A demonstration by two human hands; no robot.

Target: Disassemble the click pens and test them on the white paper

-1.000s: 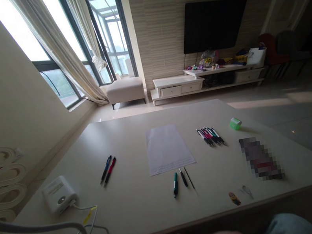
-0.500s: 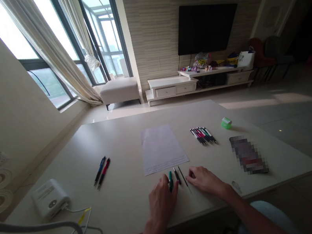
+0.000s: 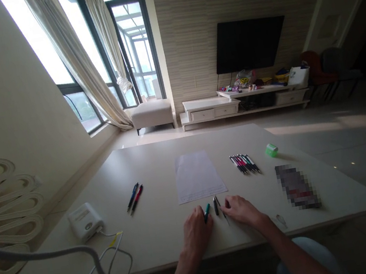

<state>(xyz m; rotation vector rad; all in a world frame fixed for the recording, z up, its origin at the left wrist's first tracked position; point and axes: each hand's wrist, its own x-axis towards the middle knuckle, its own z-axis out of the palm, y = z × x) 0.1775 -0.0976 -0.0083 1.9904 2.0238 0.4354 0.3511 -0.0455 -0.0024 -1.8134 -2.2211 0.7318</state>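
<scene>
A green pen barrel (image 3: 207, 212) is pinched in the fingers of my left hand (image 3: 197, 233), its top end tilted to the right. Beside it a black pen part (image 3: 216, 207) lies on the table, apart from both hands. Just right of that is a thin dark pen refill (image 3: 217, 201). My right hand (image 3: 243, 210) rests on the table with curled fingers, its fingertips on the refill. Ahead of both hands lies a sheet of white paper (image 3: 198, 176) with faint print along its near edge.
On the left lie a blue pen (image 3: 132, 196) and a red pen (image 3: 136, 200), near a white box-shaped device (image 3: 85, 222) with a cable. To the right are a row of several pens (image 3: 244, 164), a green container (image 3: 271, 150), a blurred-out phone-like object (image 3: 297, 186) and a small clear loop (image 3: 280, 220).
The whole view has shifted as my head moved. My left hand has lifted and tilted the green barrel away from the black part. My right fingertips have closed in on the refill.
</scene>
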